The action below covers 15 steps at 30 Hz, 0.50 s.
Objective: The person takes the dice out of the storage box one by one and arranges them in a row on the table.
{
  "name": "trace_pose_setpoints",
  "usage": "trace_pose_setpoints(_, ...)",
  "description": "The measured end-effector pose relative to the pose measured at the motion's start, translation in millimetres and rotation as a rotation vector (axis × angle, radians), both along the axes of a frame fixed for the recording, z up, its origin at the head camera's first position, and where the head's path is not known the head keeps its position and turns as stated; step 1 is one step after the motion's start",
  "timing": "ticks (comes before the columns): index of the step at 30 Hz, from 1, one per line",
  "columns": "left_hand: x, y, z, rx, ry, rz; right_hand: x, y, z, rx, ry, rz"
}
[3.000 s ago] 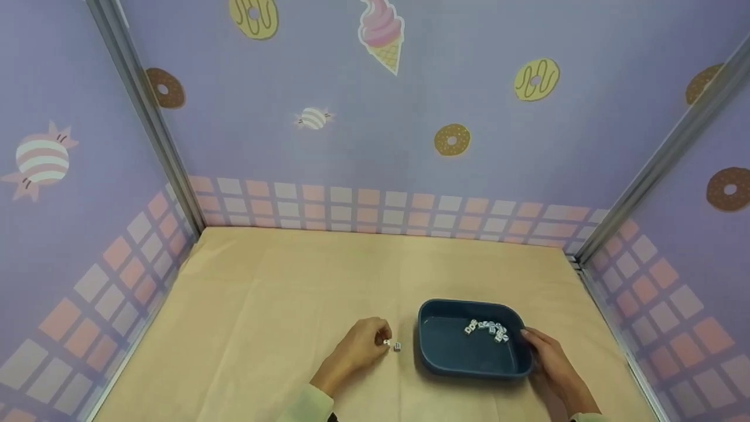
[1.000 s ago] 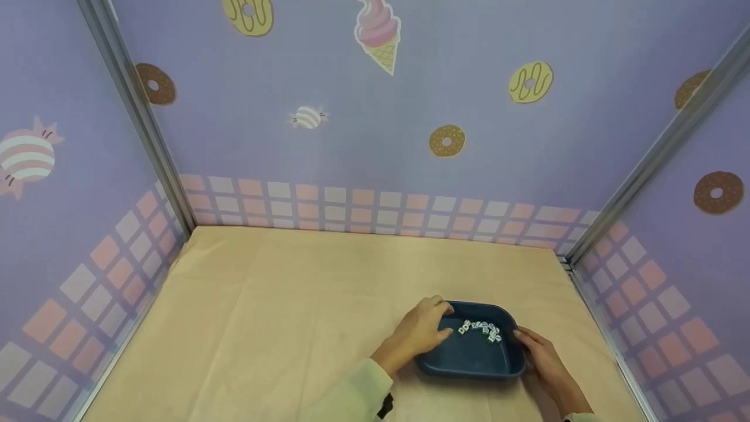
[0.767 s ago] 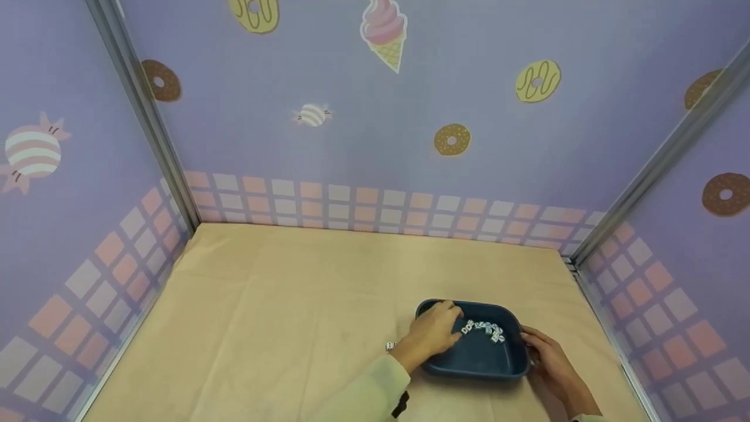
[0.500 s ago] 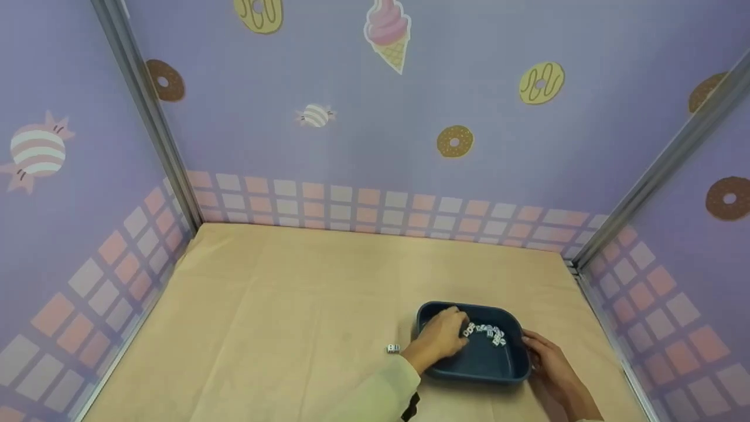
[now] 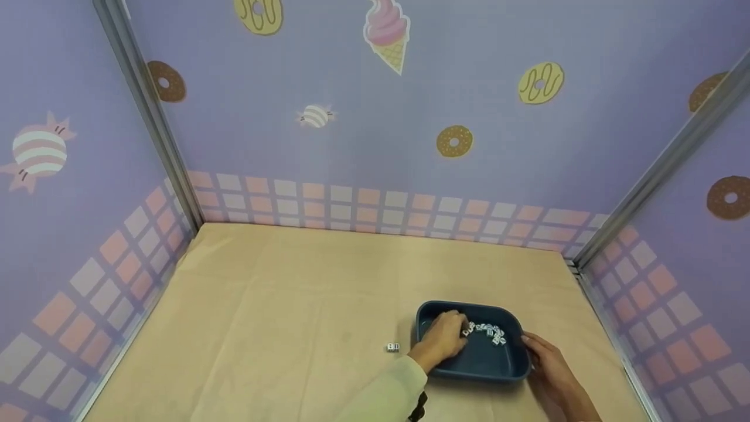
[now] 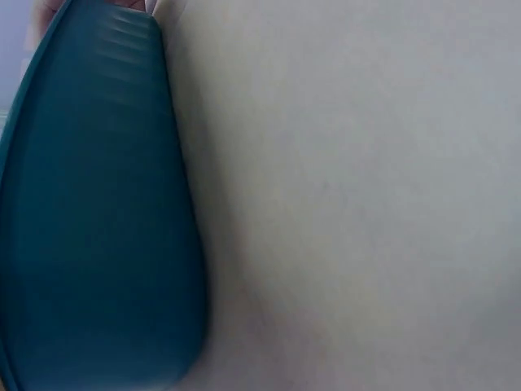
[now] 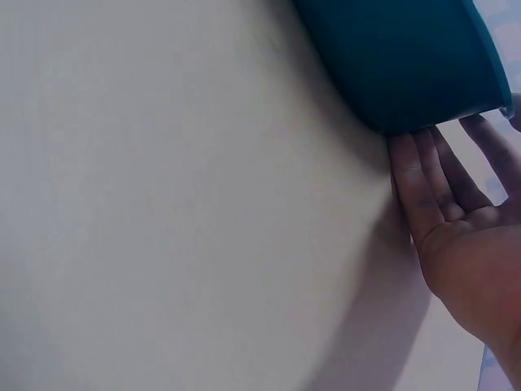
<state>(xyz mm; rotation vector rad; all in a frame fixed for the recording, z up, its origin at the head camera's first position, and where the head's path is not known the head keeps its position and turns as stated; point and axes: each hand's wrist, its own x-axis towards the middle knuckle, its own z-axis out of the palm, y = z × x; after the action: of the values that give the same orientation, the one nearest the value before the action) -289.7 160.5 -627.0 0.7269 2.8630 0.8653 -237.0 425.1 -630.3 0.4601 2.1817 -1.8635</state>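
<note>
Blue tray (image 5: pixel 483 359) holds white dice (image 5: pixel 490 332), the left hand (image 5: pixel 444 336) inside too.

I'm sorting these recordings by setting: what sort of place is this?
Most likely a small booth set up for tabletop recording, though its purpose isn't shown. Purple walls printed with sweets enclose three sides, metal posts stand at the corners, and a tan cloth lies under the blue tub.
</note>
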Motion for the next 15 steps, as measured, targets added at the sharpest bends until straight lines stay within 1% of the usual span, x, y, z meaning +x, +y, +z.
trace_pose_setpoints(5, -2.4, -0.3, -1.9, 0.005, 0.026, -0.007, -1.3, -1.1, 0.3, 0.019, 0.009, 0.016)
trace_pose_setpoints(11, -1.8, 2.2, -1.9, -0.011, 0.013, -0.021, 0.0, 0.4, -0.5, 0.006, 0.013, -0.004)
trace_pose_setpoints(13, -0.3, 2.4, -0.8, -0.004, 0.015, -0.029, 0.4, -0.4, 0.1, 0.007, 0.016, -0.003)
trace_pose_setpoints(15, 2.0, 1.3, 4.7, 0.017, 0.026, -0.039, 0.2, -1.9, 1.0, 0.019, 0.017, 0.010)
